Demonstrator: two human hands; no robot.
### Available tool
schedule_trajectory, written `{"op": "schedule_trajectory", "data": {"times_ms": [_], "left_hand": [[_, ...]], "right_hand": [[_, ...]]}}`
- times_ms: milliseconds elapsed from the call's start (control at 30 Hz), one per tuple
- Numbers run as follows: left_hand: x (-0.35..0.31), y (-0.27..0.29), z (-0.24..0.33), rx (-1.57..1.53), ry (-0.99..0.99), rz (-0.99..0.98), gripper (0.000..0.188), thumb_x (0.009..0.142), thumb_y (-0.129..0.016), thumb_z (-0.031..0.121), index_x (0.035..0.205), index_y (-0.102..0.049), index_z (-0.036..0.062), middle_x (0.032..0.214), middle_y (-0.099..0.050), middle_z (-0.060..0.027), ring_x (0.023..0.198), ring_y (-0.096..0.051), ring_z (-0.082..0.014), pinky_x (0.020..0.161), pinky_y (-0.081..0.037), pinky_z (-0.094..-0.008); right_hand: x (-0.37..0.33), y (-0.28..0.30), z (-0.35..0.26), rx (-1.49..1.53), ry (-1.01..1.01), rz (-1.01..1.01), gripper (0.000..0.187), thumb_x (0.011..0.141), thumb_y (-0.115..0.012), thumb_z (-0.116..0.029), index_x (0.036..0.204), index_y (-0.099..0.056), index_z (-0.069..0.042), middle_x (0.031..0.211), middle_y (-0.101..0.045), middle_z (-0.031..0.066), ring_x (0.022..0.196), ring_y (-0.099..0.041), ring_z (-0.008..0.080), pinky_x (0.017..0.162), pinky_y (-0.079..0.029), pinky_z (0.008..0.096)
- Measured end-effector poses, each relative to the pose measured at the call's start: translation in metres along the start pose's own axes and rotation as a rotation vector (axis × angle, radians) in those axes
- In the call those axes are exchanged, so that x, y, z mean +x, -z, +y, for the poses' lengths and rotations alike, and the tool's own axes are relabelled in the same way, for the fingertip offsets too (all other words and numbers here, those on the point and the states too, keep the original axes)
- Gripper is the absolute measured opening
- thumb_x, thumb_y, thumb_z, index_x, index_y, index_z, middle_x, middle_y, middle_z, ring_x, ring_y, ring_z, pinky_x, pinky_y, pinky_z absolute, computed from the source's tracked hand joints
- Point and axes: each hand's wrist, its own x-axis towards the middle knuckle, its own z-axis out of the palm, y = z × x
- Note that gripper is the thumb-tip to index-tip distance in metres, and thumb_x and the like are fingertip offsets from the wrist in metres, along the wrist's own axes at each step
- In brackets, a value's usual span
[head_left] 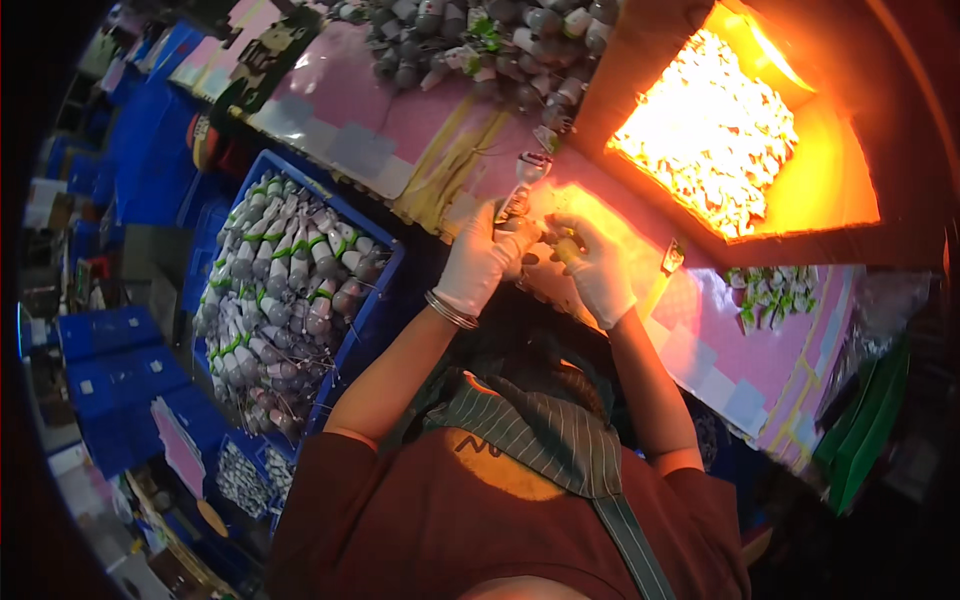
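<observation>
While both gloved hands meet over the pink counter, the left hand has its grip closed around a small bulb-shaped part, held upright at the counter's near edge. The right hand pinches a small piece just beside it; what it is cannot be told. A blue crate of like parts sits to the left. An orange-lit box glows to the right.

Single head view, steeply downward, close above the pink worktable.
</observation>
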Motion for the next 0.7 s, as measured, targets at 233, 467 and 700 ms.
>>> {"op": "schedule_trajectory", "data": {"times_ms": [233,467,700], "left_hand": [[-0.003,0.004,-0.007,0.003,0.025,-0.068,0.029,0.086,-0.066,0.009,0.112,-0.052,0.0076,0.069,-0.046,0.0078,0.049,-0.033,0.0010,0.043,-0.025,-0.0161],[-0.012,0.009,0.000,-0.026,0.067,-0.107,0.032,0.087,-0.065,0.009,0.115,-0.050,0.0097,0.079,-0.053,0.0048,0.053,-0.035,0.0001,0.048,-0.028,-0.0161],[-0.010,0.013,0.002,-0.082,0.047,-0.115,0.035,0.085,-0.068,0.005,0.114,-0.050,0.0085,0.084,-0.047,0.0051,0.070,-0.046,-0.0025,0.059,-0.041,-0.0186]], "right_hand": [[-0.003,0.003,-0.010,-0.228,-0.005,-0.052,0.024,0.084,-0.066,-0.010,0.107,-0.062,-0.004,0.102,-0.065,0.0018,0.089,-0.060,0.0097,0.068,-0.048,0.0233],[-0.002,0.009,-0.014,0.244,-0.311,-0.243,0.033,0.079,-0.070,-0.007,0.110,-0.060,-0.001,0.099,-0.064,0.0050,0.091,-0.059,0.0125,0.074,-0.049,0.0254],[-0.007,0.007,0.004,0.661,-0.166,-0.271,0.044,0.080,-0.070,-0.005,0.120,-0.054,0.000,0.104,-0.062,0.0059,0.091,-0.059,0.0115,0.074,-0.048,0.0251]]}}
